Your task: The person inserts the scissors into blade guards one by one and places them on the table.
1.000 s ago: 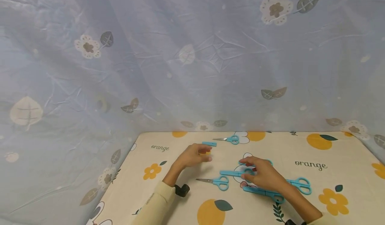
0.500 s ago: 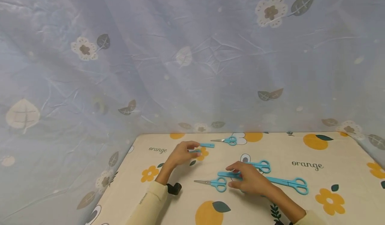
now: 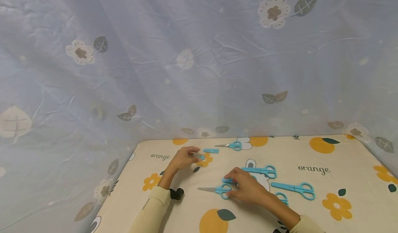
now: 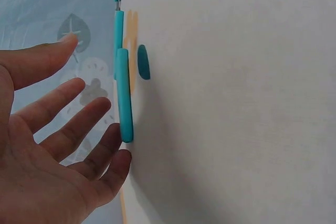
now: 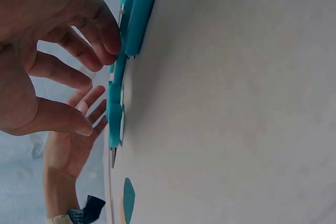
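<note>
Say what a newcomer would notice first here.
Probably the bright blue scissors strewn across the cream orange-print tablecloth, some capped, two showing bare blades. Then the left hand, beside a loose blue cap toward the back, and the right hand, over scissors near the middle.

I'm reading sky blue and silver on near scissors (image 3: 220, 190) and far scissors (image 3: 231, 145), 2 alike | loose cover (image 3: 211, 150) is showing plain sky blue | tablecloth (image 3: 248, 217) is carrying orange fruits (image 3: 213, 222), yellow flowers (image 3: 345, 206), dark-green leaves (image 3: 226, 214) on cream | backdrop (image 3: 199, 87) is running grey-blue with white blossoms (image 3: 274, 12), grey leaves (image 3: 306, 5), brown leaves (image 3: 281, 96) | left sleeve (image 3: 151, 207) is showing pale yellow
</note>
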{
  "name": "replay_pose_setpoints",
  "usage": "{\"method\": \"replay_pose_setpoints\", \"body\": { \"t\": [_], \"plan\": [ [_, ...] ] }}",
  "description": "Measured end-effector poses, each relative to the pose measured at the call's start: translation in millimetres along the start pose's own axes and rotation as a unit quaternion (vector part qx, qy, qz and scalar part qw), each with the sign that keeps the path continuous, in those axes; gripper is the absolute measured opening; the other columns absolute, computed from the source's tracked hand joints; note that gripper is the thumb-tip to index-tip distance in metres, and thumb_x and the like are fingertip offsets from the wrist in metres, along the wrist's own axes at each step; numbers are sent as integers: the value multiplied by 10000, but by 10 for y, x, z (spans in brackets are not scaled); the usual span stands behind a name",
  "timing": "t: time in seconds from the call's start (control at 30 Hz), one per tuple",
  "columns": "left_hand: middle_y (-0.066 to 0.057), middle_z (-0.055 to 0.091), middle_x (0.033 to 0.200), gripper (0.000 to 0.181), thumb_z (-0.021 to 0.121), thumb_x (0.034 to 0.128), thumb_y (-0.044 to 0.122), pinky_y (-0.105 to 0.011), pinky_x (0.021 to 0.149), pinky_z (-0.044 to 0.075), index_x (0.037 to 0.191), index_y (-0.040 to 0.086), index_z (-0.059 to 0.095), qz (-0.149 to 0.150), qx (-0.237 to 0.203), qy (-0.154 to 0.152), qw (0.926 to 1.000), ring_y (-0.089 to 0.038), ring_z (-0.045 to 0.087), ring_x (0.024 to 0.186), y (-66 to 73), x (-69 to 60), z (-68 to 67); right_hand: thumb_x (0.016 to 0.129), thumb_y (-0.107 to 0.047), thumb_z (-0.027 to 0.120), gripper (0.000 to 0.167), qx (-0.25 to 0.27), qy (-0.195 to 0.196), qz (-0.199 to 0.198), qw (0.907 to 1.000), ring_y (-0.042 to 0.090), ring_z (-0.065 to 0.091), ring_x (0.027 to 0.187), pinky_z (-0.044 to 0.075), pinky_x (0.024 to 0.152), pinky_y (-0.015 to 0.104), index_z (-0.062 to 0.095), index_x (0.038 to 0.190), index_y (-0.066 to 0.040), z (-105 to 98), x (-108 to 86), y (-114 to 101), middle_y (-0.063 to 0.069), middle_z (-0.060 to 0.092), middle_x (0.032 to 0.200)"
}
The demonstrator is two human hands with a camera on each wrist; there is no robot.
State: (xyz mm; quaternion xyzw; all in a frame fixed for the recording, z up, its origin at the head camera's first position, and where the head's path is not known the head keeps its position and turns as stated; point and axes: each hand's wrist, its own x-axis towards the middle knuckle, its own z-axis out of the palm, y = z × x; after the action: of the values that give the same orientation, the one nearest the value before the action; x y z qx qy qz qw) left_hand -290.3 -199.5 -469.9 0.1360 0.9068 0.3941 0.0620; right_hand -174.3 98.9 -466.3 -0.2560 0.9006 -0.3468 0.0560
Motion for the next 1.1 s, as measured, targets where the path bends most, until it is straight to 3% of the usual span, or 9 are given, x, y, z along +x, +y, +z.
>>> {"method": "replay_pose_setpoints", "body": {
  "t": [0.37,0.7,0.93,1.1],
  "plan": [
    [-176,751,1312,466,861,914,148,-553,1024,569,1344,34,726,156,234,-35,9996,-404,696,1208,-26,72,28,886,-172,877,442,-223,44,54,9997,106,556,948,528,846,315,752,1286,-31,123,50,-48,-2,625,1176],
    [-153,784,1173,388,859,879,58,-500,939,589,1257,26,775,214,747,104,9969,-328,717,1053,-25,74,108,909,-214,866,405,-559,-305,207,9978,123,502,966,491,830,311,771,1269,-54,167,46,-111,-35,549,1143],
    [-131,800,1051,276,840,858,-21,-347,744,545,1130,24,824,518,1207,166,9912,-206,646,843,-18,105,154,904,-241,872,367,-560,-414,126,9975,117,480,974,491,820,299,787,1226,-89,159,38,-133,-57,568,1119],
    [-110,777,1016,218,821,859,-59,-375,796,573,1053,38,832,515,1425,178,9883,-219,667,883,15,116,174,896,-230,871,316,-525,-473,20,9975,94,496,936,492,825,314,773,1182,-135,149,52,-145,-66,618,1062]
  ]
}}
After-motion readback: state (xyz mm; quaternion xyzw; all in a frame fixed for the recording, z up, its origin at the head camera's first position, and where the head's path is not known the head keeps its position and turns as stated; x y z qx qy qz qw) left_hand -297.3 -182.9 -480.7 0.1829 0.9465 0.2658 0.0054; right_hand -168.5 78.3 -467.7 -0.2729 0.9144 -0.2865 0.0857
